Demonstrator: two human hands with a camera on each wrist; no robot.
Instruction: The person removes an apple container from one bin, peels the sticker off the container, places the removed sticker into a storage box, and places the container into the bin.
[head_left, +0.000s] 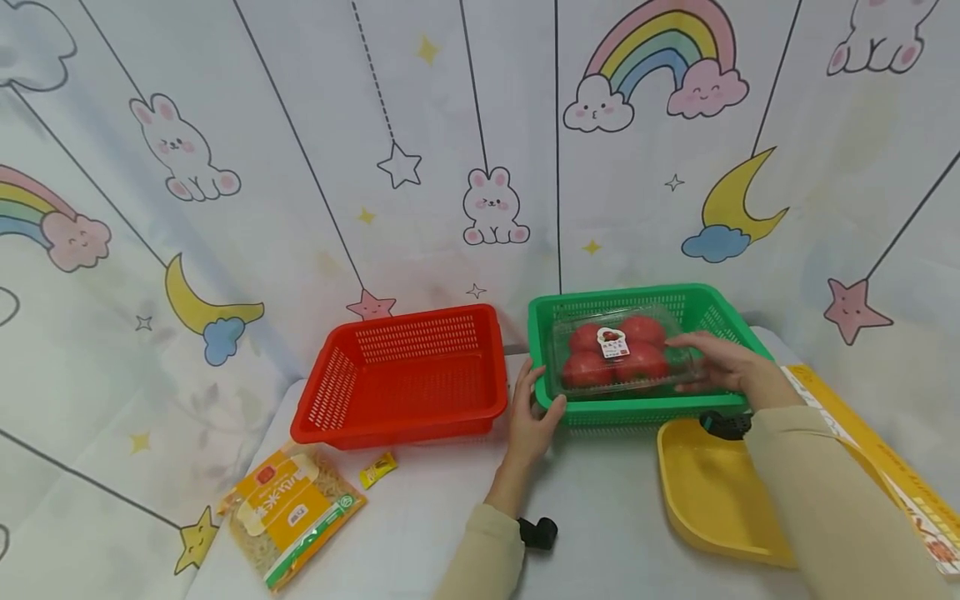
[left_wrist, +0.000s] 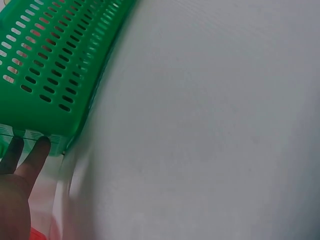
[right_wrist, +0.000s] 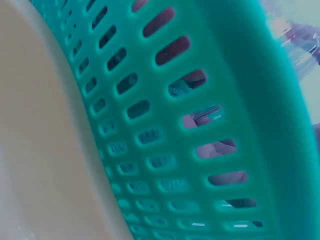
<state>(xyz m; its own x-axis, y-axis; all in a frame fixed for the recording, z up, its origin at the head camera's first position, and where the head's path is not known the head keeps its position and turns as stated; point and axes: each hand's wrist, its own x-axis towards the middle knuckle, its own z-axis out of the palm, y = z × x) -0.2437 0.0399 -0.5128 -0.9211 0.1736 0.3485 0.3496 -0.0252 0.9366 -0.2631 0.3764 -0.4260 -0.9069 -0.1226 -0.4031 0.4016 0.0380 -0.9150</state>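
Note:
Inside the green basket [head_left: 637, 410] lies a clear plastic box of round red fruit [head_left: 618, 352], with a white label on its lid. My right hand [head_left: 723, 367] holds the box by its right end, fingers at the upper side and thumb lower down. In the right wrist view, the wall of the green basket [right_wrist: 200, 40] hides most of that hand. At the basket's left front corner is my left hand [head_left: 531, 425], thumb at the front rim and fingers along the left side. The left wrist view shows two straight fingers [left_wrist: 34, 162] touching the basket's end wall.
A red basket [head_left: 420, 396] stands left of the green one. Before it lie a yellow noodle packet [head_left: 296, 512] and a small yellow wrapped snack [head_left: 378, 469]. A yellow tray [head_left: 712, 500] sits under my right forearm, beside a long orange-and-white box [head_left: 892, 467].

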